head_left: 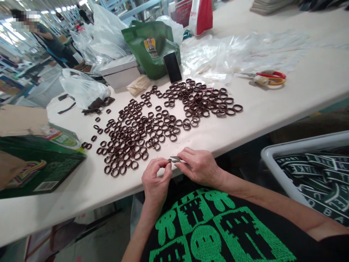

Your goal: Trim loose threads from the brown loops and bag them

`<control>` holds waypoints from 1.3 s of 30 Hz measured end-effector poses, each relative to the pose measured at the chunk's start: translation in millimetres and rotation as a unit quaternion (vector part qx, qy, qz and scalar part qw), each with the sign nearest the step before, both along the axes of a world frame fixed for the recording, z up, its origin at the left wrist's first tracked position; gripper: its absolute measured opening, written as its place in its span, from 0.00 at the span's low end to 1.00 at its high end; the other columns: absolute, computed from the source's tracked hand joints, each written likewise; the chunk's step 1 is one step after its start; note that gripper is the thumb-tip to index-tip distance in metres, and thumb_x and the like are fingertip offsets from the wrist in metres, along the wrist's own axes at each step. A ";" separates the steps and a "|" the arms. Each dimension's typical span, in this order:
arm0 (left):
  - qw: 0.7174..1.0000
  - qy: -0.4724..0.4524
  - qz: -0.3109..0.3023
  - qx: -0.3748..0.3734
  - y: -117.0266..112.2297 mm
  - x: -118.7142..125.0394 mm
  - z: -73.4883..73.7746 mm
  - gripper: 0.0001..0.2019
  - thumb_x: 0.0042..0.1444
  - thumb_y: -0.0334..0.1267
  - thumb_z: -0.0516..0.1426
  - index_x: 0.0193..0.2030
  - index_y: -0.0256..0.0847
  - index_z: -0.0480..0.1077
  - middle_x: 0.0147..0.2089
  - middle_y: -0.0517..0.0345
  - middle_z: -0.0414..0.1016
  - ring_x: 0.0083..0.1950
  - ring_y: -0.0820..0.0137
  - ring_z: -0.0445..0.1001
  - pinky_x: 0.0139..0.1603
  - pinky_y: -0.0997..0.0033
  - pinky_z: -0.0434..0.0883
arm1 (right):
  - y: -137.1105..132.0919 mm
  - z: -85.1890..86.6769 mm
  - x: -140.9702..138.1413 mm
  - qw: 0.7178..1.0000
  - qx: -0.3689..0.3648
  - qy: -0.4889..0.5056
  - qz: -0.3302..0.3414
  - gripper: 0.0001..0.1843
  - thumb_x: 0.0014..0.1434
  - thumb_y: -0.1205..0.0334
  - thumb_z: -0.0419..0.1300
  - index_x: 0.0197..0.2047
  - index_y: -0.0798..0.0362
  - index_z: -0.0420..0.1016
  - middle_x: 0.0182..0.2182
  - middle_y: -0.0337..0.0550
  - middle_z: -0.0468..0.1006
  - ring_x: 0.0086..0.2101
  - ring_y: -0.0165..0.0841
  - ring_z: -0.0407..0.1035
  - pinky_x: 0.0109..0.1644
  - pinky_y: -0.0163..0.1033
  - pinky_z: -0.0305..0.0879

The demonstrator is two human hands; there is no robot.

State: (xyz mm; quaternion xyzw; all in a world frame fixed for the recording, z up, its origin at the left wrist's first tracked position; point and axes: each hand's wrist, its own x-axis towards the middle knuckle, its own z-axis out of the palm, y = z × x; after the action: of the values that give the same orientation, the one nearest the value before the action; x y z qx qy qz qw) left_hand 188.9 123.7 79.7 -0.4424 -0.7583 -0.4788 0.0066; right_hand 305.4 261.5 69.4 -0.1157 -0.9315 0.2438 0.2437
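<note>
Pinching a small dark piece [169,160] between thumb and forefinger of the left hand [156,178] (too covered by the fingertips to tell whether a whole ring). Gripping a small pair of metal snips [176,159] in the right hand [200,165], aiming the blades leftward at the piece. Holding both hands close together by the near edge of the pale surface [272,105], and wearing a black top with green figures [205,240] below them. Facing, just beyond the hands, a wide scatter of dark brown rings [131,140], spreading in two joined patches, overlapping thickly in places and straying singly toward the left. Looking past the rings to a black smartphone [172,68], propped up against a green bag [144,62] with a small portrait label. Seeing, left of the bag, a tan packet [138,86] in front of a white box [122,74]. Having a translucent white plastic bag [81,87] farther left, and a green printed carton [54,160] at the near left. Seeing, right of the rings, scissors [276,83] with red and orange handles, near clear plastic sheeting [226,54]. Having a grey bin [268,153] at the right, holding dark bands [316,174] with white lettering.
</note>
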 end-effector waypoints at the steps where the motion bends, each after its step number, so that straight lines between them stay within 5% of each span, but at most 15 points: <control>1: 1.000 0.002 -0.001 -0.002 -0.1 0.0 0.3 0.04 0.57 0.30 0.59 0.32 0.41 0.73 0.33 0.58 0.78 0.37 0.69 0.76 0.42 0.68 0.73 | -0.1 -0.2 -0.8 1.000 0.008 0.001 -0.001 0.19 0.70 0.52 0.50 0.36 0.56 0.74 0.31 0.44 0.73 0.28 0.31 0.64 0.32 0.38 0.52; 16: 0.999 -0.049 0.010 -0.001 5.8 -1.4 -8.1 0.06 0.54 0.28 0.59 0.29 0.42 0.72 0.31 0.58 0.76 0.34 0.69 0.75 0.38 0.69 0.72 | 9.1 -5.4 -6.0 0.996 0.085 0.004 0.009 0.20 0.72 0.56 0.48 0.32 0.53 0.73 0.28 0.42 0.73 0.25 0.30 0.65 0.30 0.39 0.51; 21: 0.999 -0.046 0.017 -0.019 -0.6 -13.2 -19.6 0.06 0.54 0.27 0.59 0.29 0.42 0.72 0.32 0.57 0.77 0.36 0.68 0.76 0.39 0.68 0.73 | 34.0 -16.6 -3.4 0.995 0.080 0.013 -0.051 0.17 0.71 0.57 0.48 0.36 0.53 0.73 0.30 0.42 0.75 0.29 0.32 0.70 0.31 0.38 0.56; 27: 0.992 0.053 0.109 -0.016 -30.7 -59.3 -27.7 0.04 0.57 0.31 0.58 0.32 0.42 0.73 0.34 0.57 0.78 0.38 0.68 0.76 0.42 0.68 0.73 | 81.9 -30.6 20.2 0.969 0.142 0.033 -0.197 0.14 0.69 0.54 0.51 0.37 0.52 0.73 0.31 0.45 0.77 0.30 0.37 0.71 0.31 0.38 0.57; 34: 0.959 0.165 0.215 -0.085 -53.9 -136.2 -33.2 0.03 0.58 0.35 0.59 0.35 0.40 0.74 0.40 0.52 0.79 0.43 0.63 0.76 0.49 0.61 0.71 | 96.8 -43.9 27.3 0.954 0.174 0.032 -0.241 0.16 0.70 0.51 0.49 0.38 0.51 0.73 0.30 0.46 0.77 0.29 0.37 0.70 0.30 0.39 0.57; 36: 0.956 0.191 0.200 -0.098 -46.9 -144.1 -30.0 0.03 0.58 0.34 0.59 0.36 0.41 0.76 0.43 0.51 0.79 0.46 0.61 0.75 0.51 0.59 0.69 | 96.2 -46.9 25.4 0.950 0.183 0.049 -0.247 0.19 0.70 0.50 0.47 0.38 0.51 0.72 0.28 0.45 0.76 0.28 0.37 0.69 0.29 0.39 0.56; 39: 0.966 0.199 0.096 -0.131 -27.6 -141.9 -22.8 0.05 0.59 0.34 0.58 0.36 0.42 0.77 0.41 0.53 0.80 0.44 0.63 0.74 0.48 0.61 0.69 | 95.7 -49.2 24.9 0.950 0.186 0.050 -0.244 0.20 0.70 0.50 0.47 0.37 0.52 0.73 0.28 0.44 0.75 0.27 0.37 0.69 0.28 0.39 0.56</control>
State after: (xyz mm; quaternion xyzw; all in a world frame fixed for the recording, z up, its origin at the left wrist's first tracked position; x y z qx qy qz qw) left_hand 47.0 96.2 56.9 -0.4509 -0.8369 -0.2741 0.1456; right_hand 330.3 357.2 20.2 -0.2800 -0.8902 0.0044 0.3594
